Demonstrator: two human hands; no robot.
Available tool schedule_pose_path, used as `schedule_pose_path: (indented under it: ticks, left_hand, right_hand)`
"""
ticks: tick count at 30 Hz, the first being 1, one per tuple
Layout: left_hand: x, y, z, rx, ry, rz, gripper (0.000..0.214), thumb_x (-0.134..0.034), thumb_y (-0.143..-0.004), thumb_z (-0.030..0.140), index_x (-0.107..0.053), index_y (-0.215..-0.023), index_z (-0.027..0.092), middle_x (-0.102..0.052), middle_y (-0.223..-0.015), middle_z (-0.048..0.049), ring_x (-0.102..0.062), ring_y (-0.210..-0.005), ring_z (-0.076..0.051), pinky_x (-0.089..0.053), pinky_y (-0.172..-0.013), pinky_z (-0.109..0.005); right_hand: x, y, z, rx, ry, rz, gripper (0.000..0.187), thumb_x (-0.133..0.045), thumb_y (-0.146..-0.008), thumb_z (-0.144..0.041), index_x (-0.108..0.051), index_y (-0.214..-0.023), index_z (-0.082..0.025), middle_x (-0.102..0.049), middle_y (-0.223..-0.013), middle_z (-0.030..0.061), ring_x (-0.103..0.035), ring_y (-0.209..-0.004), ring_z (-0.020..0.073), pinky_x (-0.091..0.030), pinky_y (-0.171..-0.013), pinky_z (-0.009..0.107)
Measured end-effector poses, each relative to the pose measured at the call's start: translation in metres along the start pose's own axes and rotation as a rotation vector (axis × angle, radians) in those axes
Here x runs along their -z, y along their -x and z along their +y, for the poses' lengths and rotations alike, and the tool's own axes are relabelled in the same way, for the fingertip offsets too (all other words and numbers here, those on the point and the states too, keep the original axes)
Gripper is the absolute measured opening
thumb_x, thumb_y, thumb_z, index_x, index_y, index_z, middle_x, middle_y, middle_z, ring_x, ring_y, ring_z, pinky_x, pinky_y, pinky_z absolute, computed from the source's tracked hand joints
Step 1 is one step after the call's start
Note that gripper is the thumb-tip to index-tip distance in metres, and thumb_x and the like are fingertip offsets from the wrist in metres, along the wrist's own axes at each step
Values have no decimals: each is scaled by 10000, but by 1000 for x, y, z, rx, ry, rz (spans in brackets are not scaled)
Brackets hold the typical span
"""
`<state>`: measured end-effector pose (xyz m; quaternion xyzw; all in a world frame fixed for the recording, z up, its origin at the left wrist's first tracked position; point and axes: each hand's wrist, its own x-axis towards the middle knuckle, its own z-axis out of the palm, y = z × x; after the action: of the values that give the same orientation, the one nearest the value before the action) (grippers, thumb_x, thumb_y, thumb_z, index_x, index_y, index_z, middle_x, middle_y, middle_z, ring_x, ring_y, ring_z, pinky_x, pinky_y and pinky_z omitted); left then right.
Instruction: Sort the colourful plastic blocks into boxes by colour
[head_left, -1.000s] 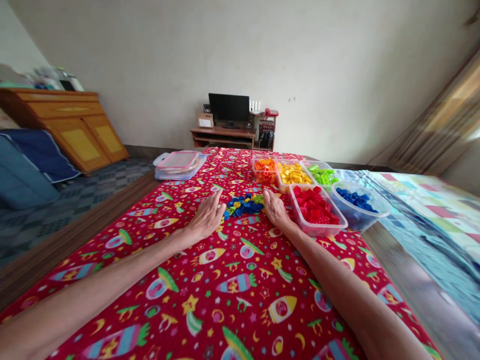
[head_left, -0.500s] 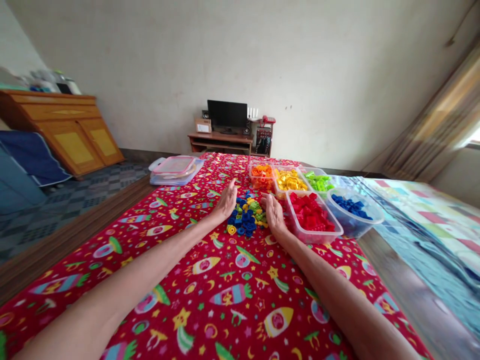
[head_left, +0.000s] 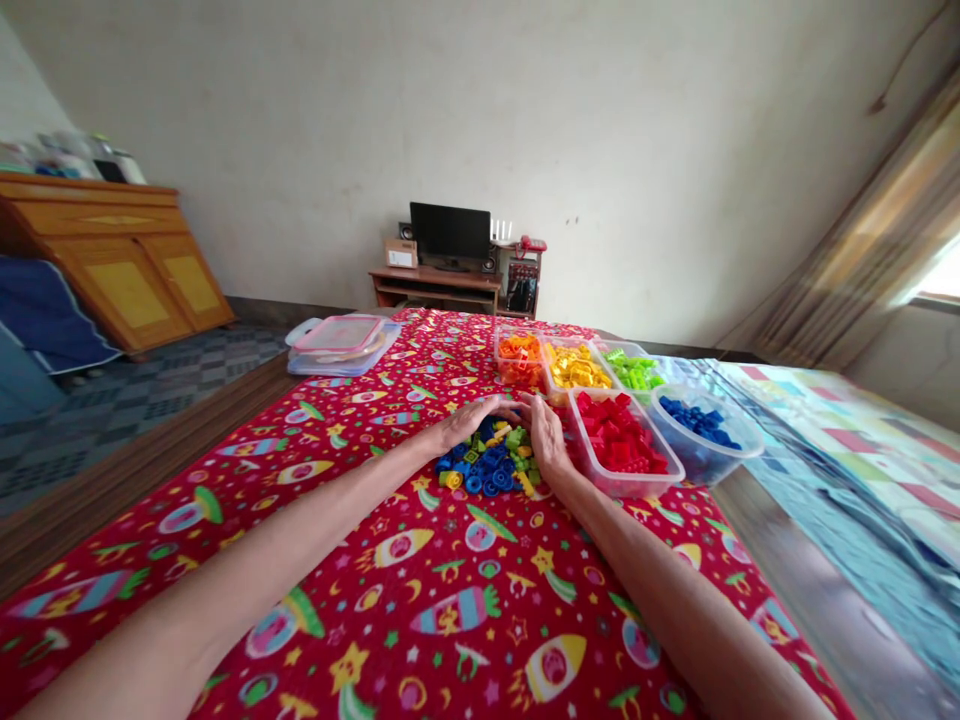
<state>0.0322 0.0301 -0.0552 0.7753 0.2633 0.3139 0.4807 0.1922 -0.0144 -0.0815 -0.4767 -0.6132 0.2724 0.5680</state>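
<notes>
A small heap of mixed toy pieces (head_left: 491,463), mostly blue with some yellow and green, lies on the red rocket-print cloth (head_left: 420,580). My left hand (head_left: 469,421) curves round the far left of the heap, fingers stretched out and together. My right hand (head_left: 546,435) cups its right side, fingers likewise extended. The fingertips of both hands nearly meet behind the heap. Neither hand holds a piece.
Clear tubs stand to the right: red pieces (head_left: 622,445), blue pieces (head_left: 703,422), orange (head_left: 519,353), yellow (head_left: 576,365), green (head_left: 636,368). Stacked lids (head_left: 341,338) lie at the far left. A wooden cabinet (head_left: 127,265) and a desk with a monitor (head_left: 448,232) stand beyond.
Both hands have swept inward and toward me, closing round the pieces. The scattered pieces are now pushed into a tighter heap.
</notes>
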Motion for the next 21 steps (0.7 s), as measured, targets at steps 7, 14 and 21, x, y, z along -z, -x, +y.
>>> schedule_pose_path:
  ticks: [7, 14, 21]
  left_hand:
    - [8, 34, -8, 40, 238, 250, 556, -392, -884, 571, -664, -1122, 148, -683, -1157, -107, -592, -1134, -269, -375, -1059, -433]
    - [9, 26, -18, 52, 316, 396, 531, -485, -821, 605, -669, -994, 137, -706, -1054, -124, -625, -1067, -269, -434, -999, -436]
    - [9, 26, -17, 58, 317, 404, 565, -491, -791, 658, -666, -941, 143, -717, -986, -120, -638, -1020, -266, -440, -987, -449]
  right_hand:
    - [11, -3, -25, 13, 109, 91, 333, -403, -907, -373, -637, -1007, -157, -700, -970, 105, -650, -893, 211, -507, -795, 330]
    - [9, -5, -46, 170, 483, -213, 240, -509, -826, -165, -689, -984, -182, -731, -950, 85, -673, -869, 199, -487, -787, 282]
    - [-1, -2, -35, 201, 827, -401, 273, -562, -815, -166, -699, -1051, -183, -717, -1027, 124, -652, -975, 245, -466, -857, 311]
